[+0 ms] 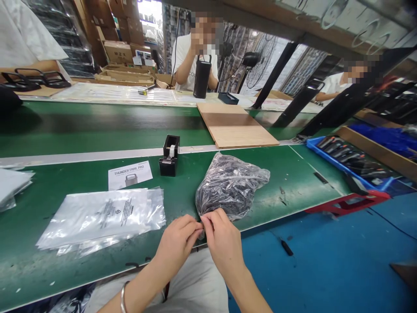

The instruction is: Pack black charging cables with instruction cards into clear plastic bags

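My left hand [178, 243] and my right hand [220, 240] meet at the near edge of the green table [81, 178]. Both pinch the near end of a clear plastic bag [230, 184] stuffed with dark cables. The bag lies on the table just beyond my fingers. A stack of flat clear bags [104, 217] with printed text lies left of my left hand. Further back are a white leaflet [129, 174] and a black tape dispenser [170, 155].
A wooden board [235, 126] lies on the green belt behind. A blue tray [352, 163] of black parts sits at the right above a red piece [348, 204]. A person across the belt holds a black cylinder [202, 77]; another person's sleeve [335, 82] shows far right.
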Demonstrator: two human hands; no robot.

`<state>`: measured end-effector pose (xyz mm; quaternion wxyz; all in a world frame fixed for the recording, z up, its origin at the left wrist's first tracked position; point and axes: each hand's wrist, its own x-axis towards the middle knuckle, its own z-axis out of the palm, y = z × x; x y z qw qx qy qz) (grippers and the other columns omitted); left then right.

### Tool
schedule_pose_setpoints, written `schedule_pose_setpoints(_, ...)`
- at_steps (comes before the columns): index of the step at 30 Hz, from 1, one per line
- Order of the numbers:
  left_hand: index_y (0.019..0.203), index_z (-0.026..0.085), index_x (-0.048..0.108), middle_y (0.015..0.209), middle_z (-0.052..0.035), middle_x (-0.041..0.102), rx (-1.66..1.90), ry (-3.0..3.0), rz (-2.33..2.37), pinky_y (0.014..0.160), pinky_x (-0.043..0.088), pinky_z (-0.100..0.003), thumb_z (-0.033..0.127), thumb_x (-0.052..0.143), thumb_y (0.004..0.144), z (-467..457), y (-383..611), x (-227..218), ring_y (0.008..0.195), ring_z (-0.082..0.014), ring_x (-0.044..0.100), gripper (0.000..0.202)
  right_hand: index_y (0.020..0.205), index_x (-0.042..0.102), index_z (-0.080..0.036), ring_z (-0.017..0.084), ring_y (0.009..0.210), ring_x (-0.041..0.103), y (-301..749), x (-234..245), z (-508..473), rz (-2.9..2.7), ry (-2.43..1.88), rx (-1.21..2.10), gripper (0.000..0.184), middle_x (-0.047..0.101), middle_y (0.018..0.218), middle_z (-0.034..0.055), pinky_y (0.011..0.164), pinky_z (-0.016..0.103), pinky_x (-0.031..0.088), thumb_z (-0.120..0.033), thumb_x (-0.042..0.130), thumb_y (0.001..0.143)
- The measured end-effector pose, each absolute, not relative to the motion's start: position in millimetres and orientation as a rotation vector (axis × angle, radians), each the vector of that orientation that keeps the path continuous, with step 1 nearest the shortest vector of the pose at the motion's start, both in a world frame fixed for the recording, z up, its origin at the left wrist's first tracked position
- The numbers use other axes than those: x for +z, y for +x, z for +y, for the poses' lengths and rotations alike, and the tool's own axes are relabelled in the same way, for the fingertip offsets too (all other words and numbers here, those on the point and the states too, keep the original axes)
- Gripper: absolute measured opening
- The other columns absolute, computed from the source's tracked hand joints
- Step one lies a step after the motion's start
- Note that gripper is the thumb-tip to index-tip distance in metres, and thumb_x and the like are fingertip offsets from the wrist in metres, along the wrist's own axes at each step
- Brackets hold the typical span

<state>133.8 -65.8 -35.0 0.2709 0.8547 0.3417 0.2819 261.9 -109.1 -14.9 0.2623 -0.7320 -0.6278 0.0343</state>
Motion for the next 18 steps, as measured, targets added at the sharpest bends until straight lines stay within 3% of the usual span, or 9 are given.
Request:
schedule_pose_setpoints(4, 0.089, 0.022, 0.060, 0.081, -0.0007, 0.060, 0.667, 2.144, 0.998, 0.068, 0.047, -0.024, 0.021, 0.045, 0.086, -54.1, 130.7, -22.3, 0.076, -0.0135, 0.058, 0.016, 0.077, 0.055, -0.020, 0.013, 0.061, 0.055, 262.6, -21.5, -120.7, -1.605, -1.959, 0.178, 0.019, 0.056, 0.075, 0.0013, 0.051, 0.022, 0.036, -0.029, 0.042, 0.088)
schedule_pose_setpoints(11, 0.080, 0.022, 0.064, 0.077, 0.0006, 0.060, 0.608, 2.208, 0.946, 0.067, 0.046, -0.024, 0.021, 0.048, 0.083, -41.1, 142.6, -17.2, 0.074, -0.0134, 0.058, 0.016, 0.081, 0.057, -0.020, 0.016, 0.067, 0.052, 254.5, -34.2, -127.4, -1.677, -1.937, 0.001, 0.010, 0.055, 0.076, 0.0024, 0.055, 0.024, 0.035, -0.029, 0.051, 0.082)
schedule_pose_setpoints(18, 0.075, 0.019, 0.054, 0.077, -0.0015, 0.057, 0.590, 2.277, 0.972, 0.066, 0.043, -0.029, 0.019, 0.043, 0.085, -45.6, 137.3, -21.8, 0.075, -0.0167, 0.053, 0.016, 0.074, 0.057, -0.020, 0.017, 0.067, 0.051, 253.8, -30.6, -126.2, -1.597, -2.014, 0.005, 0.012, 0.055, 0.071, 0.0019, 0.058, 0.026, 0.034, -0.020, 0.048, 0.081)
